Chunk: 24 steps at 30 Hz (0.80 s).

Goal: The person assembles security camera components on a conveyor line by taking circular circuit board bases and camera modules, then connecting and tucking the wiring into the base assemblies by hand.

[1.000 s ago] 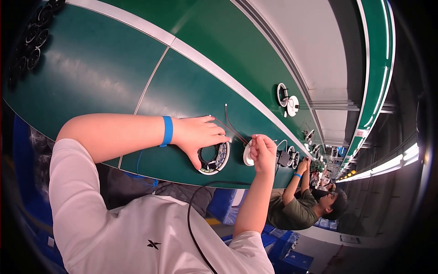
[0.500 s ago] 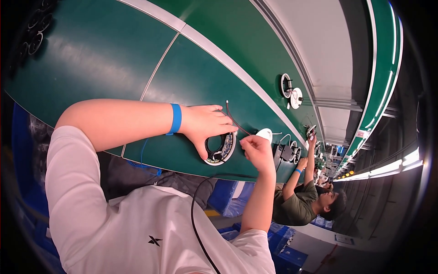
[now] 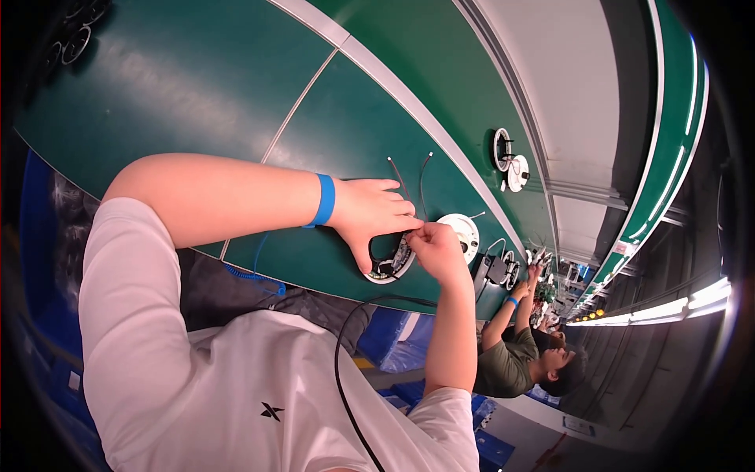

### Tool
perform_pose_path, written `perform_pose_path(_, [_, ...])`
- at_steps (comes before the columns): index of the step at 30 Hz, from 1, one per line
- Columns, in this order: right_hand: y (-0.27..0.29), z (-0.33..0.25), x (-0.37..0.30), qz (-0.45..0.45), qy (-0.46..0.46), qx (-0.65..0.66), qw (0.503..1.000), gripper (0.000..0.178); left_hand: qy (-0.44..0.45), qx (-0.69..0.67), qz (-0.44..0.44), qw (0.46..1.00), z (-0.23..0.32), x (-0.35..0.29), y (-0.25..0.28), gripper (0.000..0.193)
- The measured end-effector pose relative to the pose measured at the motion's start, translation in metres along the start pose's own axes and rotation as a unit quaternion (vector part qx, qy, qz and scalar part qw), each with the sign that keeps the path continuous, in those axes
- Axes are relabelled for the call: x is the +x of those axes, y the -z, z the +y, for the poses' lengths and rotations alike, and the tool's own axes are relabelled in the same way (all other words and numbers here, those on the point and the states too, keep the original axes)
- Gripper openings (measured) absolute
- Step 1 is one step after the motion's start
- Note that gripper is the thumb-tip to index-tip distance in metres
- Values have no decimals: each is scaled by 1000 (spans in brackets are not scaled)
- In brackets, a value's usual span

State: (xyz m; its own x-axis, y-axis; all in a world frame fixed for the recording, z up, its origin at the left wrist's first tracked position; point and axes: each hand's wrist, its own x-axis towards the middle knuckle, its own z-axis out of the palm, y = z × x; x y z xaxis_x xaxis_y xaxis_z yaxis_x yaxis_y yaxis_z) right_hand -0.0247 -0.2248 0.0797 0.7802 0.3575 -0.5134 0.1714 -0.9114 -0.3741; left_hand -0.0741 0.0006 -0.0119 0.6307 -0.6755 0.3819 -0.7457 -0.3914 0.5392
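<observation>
A white ring-shaped housing (image 3: 381, 280) with a circuit board along its inside lies on the green bench. My left hand (image 3: 371, 212) spans it from the left, thumb on the near edge and fingers over the far edge, holding it down. Closed in a pinch, my right hand (image 3: 440, 250) meets the left fingertips at the ring's right side. A thin dark cable (image 3: 423, 185) runs up from the pinched fingers, which hide its lower end. A second thin cable (image 3: 397, 175) with a small plug stands up beside it. Just behind my right hand is a white round disc (image 3: 470, 233).
A dark box-shaped device (image 3: 494, 271) with a white cable sits right of my hand. Another ring and disc pair (image 3: 516, 173) lies beyond the pale strip. Black rings (image 3: 76, 45) are at far left. A co-worker (image 3: 511, 362) works at right. A black cable (image 3: 340, 370) crosses my front.
My right hand has moved in from the right to the ring, against the left fingertips. Two cables now stand up above the hands, and more of the white disc shows.
</observation>
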Motion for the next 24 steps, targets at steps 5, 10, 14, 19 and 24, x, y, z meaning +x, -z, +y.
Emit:
perform_pose_path(5, [-3, 6, 1, 26, 18, 5, 999, 8, -4, 2, 13, 1000, -1, 0, -3, 111])
perform_pose_path(10, [-6, 12, 2, 12, 2, 10, 1000, 11, 2, 5, 3, 1000, -1, -2, -2, 110])
perform_pose_path(14, [-9, 9, -1, 28, 7, 5, 1000, 15, 6, 8, 0, 1000, -1, -2, -2, 110])
perform_pose_path(19, [-5, 2, -3, 16, -36, 46, 998, 8, 7, 6, 6, 1000, 1, -3, -3, 109])
perform_pose_path(24, [-4, -5, -4, -3, -66, 88, 994, 6, 9, -3, -14, 1000, 1, -2, 1, 108])
